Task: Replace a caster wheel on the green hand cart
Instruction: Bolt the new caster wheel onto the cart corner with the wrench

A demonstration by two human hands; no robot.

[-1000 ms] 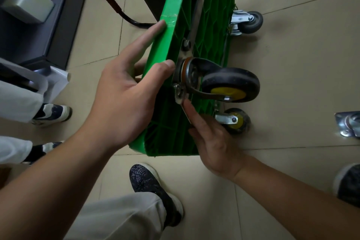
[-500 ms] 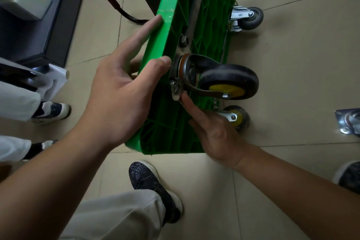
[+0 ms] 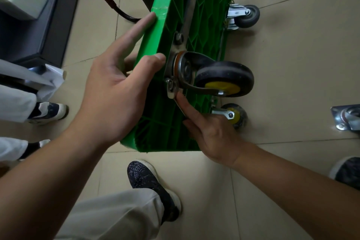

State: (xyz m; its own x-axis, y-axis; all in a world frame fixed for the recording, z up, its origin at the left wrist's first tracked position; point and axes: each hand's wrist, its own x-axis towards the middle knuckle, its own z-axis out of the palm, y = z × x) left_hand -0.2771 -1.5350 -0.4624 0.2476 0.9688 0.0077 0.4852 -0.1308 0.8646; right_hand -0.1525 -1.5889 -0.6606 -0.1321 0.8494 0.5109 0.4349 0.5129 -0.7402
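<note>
The green hand cart (image 3: 155, 122) stands tipped on its long edge on the tiled floor (image 3: 292, 64), its ribbed underside facing right, so the wheels stick out sideways. The left hand (image 3: 116, 91) grips the cart's upper rim: the thumb hooks over onto the underside, just beside the metal mounting plate, while the forefinger lies straight along the outer face. The caster wheel (image 3: 224, 78) being worked on is the big black one with a yellow hub, sitting in its steel fork at the near top corner of the cart.

The right hand (image 3: 212, 134) holds a flat wrench (image 3: 178, 106), forefinger stretched along its shaft. The wrench's head is set on the lower bolt (image 3: 171, 84) of the plate (how the other fingers lie under the shaft, I cannot tell).

A smaller yellow-hubbed wheel (image 3: 233, 116) shows below, near the floor, and a grey wheel (image 3: 247, 15) farther back. A loose caster (image 3: 346, 119) lies on the tiles at the right edge, well apart from the cart. The person's dark shoe (image 3: 150, 185) is planted just below the cart's near end.
</note>
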